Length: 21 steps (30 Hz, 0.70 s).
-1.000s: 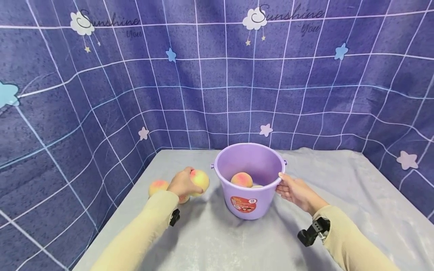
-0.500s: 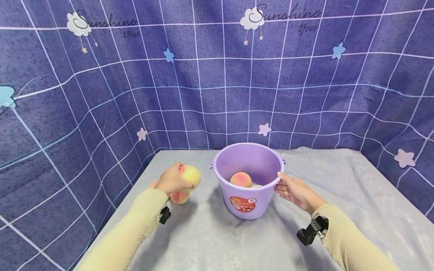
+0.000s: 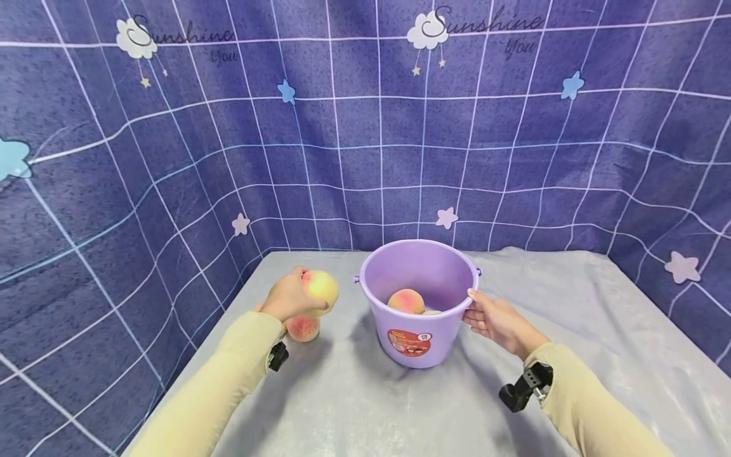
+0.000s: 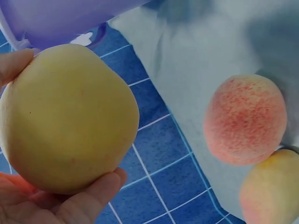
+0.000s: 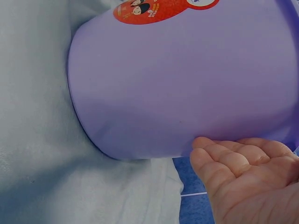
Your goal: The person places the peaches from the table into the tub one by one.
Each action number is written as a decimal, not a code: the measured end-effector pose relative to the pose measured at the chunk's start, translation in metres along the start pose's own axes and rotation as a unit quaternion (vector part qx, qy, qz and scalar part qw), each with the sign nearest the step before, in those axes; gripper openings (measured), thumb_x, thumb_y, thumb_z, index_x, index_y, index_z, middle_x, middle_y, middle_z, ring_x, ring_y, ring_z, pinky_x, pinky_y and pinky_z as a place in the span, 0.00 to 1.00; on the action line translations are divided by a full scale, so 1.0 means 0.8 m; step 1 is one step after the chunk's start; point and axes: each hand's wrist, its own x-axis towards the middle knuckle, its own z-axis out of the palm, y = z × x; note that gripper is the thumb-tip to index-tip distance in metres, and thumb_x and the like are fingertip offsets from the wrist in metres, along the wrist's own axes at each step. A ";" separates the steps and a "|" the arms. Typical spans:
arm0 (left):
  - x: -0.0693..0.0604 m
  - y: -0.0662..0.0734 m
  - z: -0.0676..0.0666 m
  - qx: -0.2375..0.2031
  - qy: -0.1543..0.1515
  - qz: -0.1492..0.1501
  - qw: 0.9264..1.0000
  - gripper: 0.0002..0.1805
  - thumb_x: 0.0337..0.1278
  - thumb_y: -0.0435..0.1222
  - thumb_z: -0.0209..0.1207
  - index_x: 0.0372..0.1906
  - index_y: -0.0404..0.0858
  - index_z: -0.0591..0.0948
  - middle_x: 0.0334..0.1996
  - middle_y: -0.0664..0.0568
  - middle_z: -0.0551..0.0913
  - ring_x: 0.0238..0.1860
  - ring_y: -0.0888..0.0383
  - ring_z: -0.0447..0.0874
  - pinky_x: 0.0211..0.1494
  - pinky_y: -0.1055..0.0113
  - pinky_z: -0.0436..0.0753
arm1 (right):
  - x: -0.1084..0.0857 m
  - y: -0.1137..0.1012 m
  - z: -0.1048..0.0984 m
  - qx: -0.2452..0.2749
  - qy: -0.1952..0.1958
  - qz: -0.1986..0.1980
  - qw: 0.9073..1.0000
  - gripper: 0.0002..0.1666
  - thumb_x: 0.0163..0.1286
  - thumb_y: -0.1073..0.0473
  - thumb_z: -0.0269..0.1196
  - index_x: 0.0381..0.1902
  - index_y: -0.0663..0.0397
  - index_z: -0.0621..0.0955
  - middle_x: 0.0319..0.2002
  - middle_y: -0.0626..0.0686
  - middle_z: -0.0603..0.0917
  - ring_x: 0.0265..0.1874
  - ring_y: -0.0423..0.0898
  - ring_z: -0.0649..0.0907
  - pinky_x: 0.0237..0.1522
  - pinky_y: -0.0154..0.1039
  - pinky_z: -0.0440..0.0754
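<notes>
My left hand (image 3: 282,297) grips a yellow peach (image 3: 321,290) with a pink patch and holds it in the air, left of a purple bucket (image 3: 448,339). In the left wrist view, fingers and thumb wrap the edges of that peach, well apart from the bucket. At the bucket's right side, my right hand (image 3: 504,325) pinches the rim, thumb on top and fingers against the outer wall. Inside the bucket lies a peach (image 3: 406,301); part of another pale fruit (image 3: 432,312) shows beside it.
Below my left hand, a reddish peach (image 4: 245,120) and a yellower peach (image 4: 273,191) lie together on the grey cloth (image 3: 365,406). A blue gridded curtain (image 3: 354,165) closes off the back and sides.
My left hand has moved left and slightly up with the held peach, away from the bucket. My right hand stays at the rim, and the bucket stands where it was.
</notes>
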 end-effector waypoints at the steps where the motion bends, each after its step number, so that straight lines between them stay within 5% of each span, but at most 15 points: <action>1: 0.000 0.001 -0.001 -0.002 0.002 -0.001 1.000 0.45 0.30 0.42 0.73 0.60 0.29 0.69 0.47 0.36 0.80 0.46 0.40 0.78 0.52 0.46 0.75 | 0.000 0.000 0.000 0.000 0.000 0.000 1.000 0.44 0.78 0.44 0.37 0.65 0.87 0.49 0.63 0.80 0.54 0.64 0.70 0.59 0.65 0.59 0.57; 21: 0.002 0.017 -0.009 -0.031 0.028 -0.025 0.999 0.45 0.34 0.46 0.72 0.61 0.32 0.69 0.51 0.36 0.79 0.50 0.41 0.77 0.53 0.47 0.74 | -0.001 -0.001 0.000 -0.006 -0.002 -0.003 1.000 0.45 0.77 0.44 0.36 0.65 0.86 0.49 0.63 0.79 0.55 0.64 0.69 0.60 0.65 0.59 0.57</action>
